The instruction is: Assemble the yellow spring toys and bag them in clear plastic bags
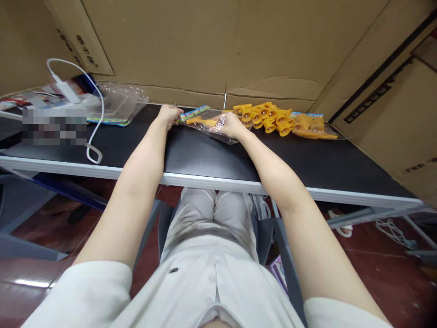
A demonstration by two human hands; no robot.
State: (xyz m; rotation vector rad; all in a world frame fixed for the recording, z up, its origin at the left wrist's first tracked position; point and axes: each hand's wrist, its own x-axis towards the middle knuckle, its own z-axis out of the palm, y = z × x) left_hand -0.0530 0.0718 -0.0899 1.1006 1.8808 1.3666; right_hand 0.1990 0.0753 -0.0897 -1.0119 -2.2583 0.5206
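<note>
My left hand (168, 115) pinches the colourful header end of a clear plastic bag (205, 125) that lies on the black table (205, 155). My right hand (230, 125) is closed on the other end of that bag, its fingers inside or against the plastic. An orange plastic toy (201, 121) lies within the bag between my two hands. Just right of my right hand sits a heap of loose orange toys (266, 117). Further right lies a filled bag of orange toys (312, 127).
A stack of empty clear bags (118, 105) lies at the table's left, beside a white charger and cable (97, 114). Cardboard boxes (273, 45) wall the back and right side. The table's white front edge (211, 181) runs above my lap.
</note>
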